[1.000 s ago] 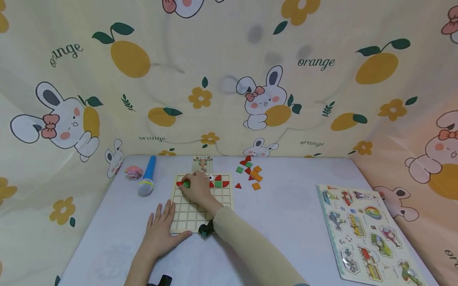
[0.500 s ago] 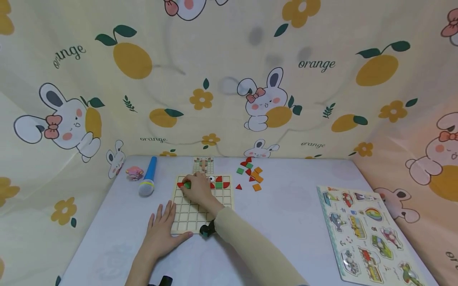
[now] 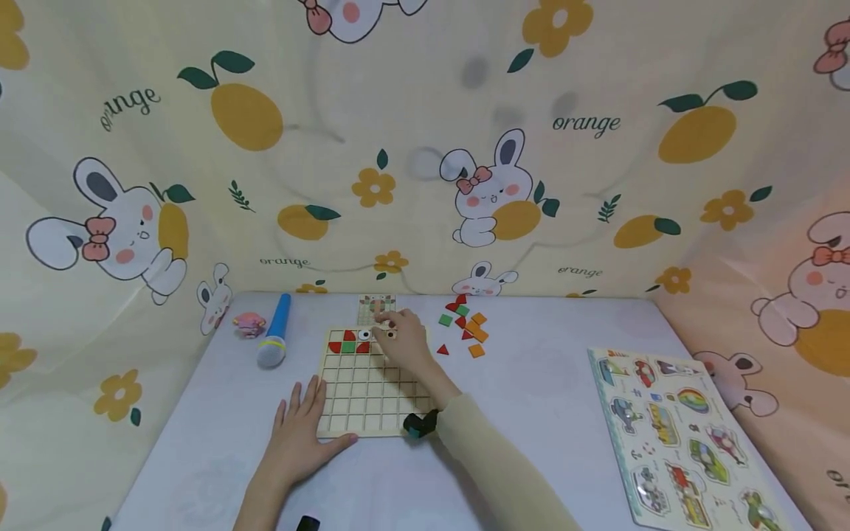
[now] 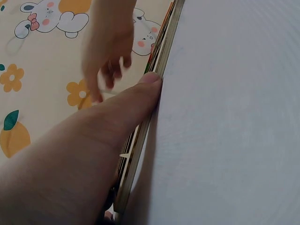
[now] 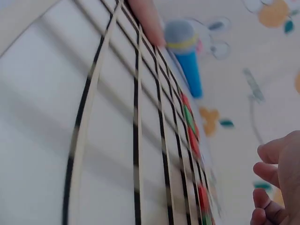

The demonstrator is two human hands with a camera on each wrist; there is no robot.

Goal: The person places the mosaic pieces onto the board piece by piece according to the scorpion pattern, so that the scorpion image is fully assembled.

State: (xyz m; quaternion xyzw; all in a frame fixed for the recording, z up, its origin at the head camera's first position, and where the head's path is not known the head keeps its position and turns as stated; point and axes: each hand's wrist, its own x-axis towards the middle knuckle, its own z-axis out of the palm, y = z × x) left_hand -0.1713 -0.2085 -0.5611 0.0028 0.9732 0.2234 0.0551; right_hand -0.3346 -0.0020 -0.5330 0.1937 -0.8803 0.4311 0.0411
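A pale grid board lies on the table. At its back left sit red quarter-round pieces around a green square. Two eye pieces are in the back row, one partly behind my right fingers. My left hand lies with fingers spread at the left edge, the thumb against the front edge in the left wrist view. Over the board's back part hovers my right hand; the right wrist view shows its fingers loosely bent with nothing between them.
Behind the board lies a small pattern card. Loose red, green and orange pieces are scattered to its right. A toy microphone and a pink toy lie at the back left. A picture puzzle is at right.
My right hand has left the green square, lifted and moved to the right, uncovering the red and green pieces at the back left. My left hand has stayed in place.
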